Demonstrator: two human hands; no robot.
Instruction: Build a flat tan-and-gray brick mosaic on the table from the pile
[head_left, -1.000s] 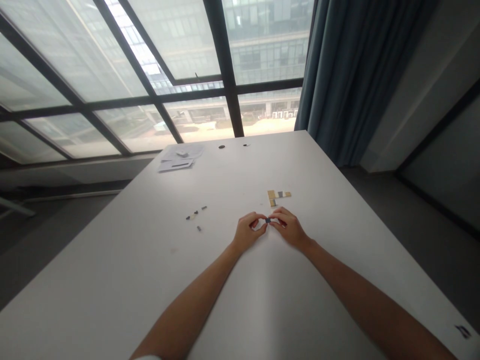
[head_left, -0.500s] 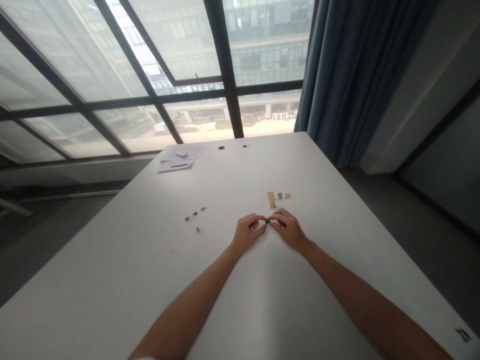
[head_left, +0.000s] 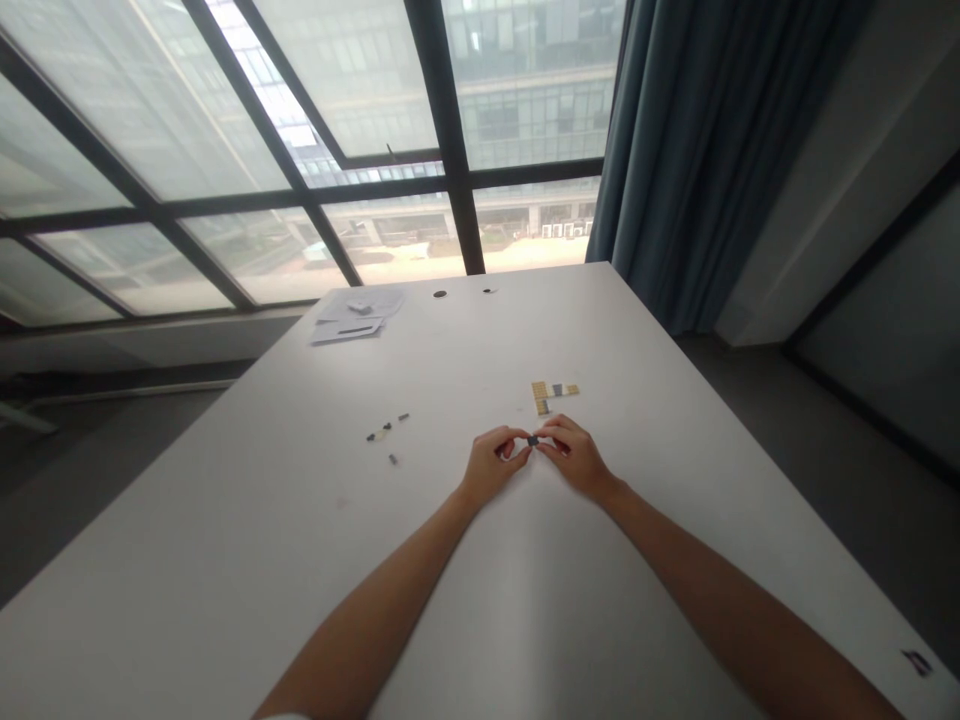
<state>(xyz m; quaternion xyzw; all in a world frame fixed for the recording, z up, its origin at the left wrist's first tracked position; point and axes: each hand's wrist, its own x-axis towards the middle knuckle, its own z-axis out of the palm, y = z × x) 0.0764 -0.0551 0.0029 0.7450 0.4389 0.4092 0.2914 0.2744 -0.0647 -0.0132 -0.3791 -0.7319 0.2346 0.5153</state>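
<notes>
One small dark block (head_left: 532,441) is clamped between the fingers (head_left: 515,434) of the left hand (head_left: 489,464) and right hand (head_left: 579,460), over the white counter (head_left: 450,350), near yellow pieces (head_left: 539,390) (just beyond the hands).

The left forearm (head_left: 390,600) and right forearm (head_left: 712,590) stretch over the worktop (head_left: 225,560) toward its far edge, bare and slanting inward. The left hand (head_left: 487,465) and right hand (head_left: 579,463) face each other, closer to the worktop's right edge than its left. On each, thumb and forefinger are drawn together in a pinch, the remaining fingers curled. Both wrists look nearly straight.
</notes>
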